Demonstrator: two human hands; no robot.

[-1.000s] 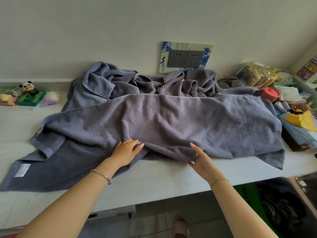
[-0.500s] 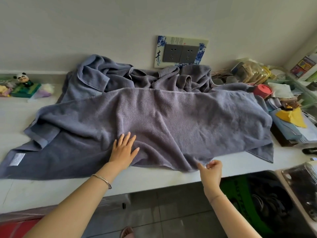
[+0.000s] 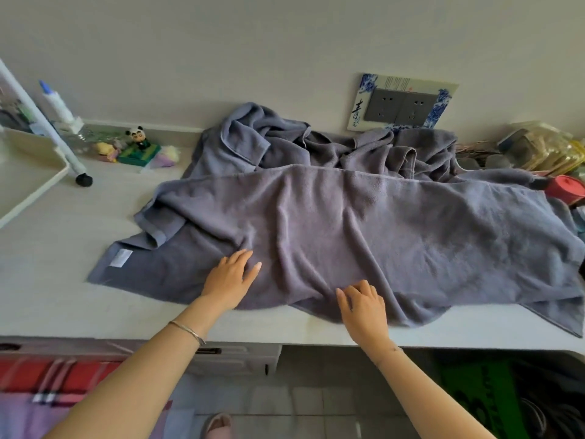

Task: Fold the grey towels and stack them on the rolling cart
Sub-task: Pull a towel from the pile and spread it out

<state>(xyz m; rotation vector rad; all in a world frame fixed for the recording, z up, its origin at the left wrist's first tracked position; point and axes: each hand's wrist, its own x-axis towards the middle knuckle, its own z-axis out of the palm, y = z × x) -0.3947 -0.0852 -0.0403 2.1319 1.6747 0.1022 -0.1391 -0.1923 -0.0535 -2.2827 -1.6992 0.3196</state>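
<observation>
Two grey towels share the pale, faintly streaked surface (image 3: pixel 47 280). We see the nearer towel (image 3: pixel 395 242) spread lengthwise along the front edge. It is thick terry with a soft nap, long and roughly rectangular, rumpled into shallow ridges at its middle. Its right front corner trails toward the front edge. A white rectangular label (image 3: pixel 119 258) sits near its left front corner, beside a hemmed flap that is turned back. Behind it, against the back edge and the wall, the second towel (image 3: pixel 278 144) lies in a crumpled heap of deep folds.

Both hands rest on the nearer towel, close to the middle of the front edge. The left hand (image 3: pixel 232 277) lies palm down, fingers straight and a little spread, flat on the pile. A thin metal bangle (image 3: pixel 186 331) circles its wrist. The right hand (image 3: pixel 364 304), just beside it, is arched with fingers bent and tips on the cloth — whether they pinch a fold we cannot tell.

At the left edge stands a white tray (image 3: pixel 28 172) with a raised rim, and a slim white pole beside it ends in a black caster (image 3: pixel 84 180). A small panda figurine (image 3: pixel 138 137) sits near the back left corner. A round red lid (image 3: pixel 566 188) shows at the right edge.
</observation>
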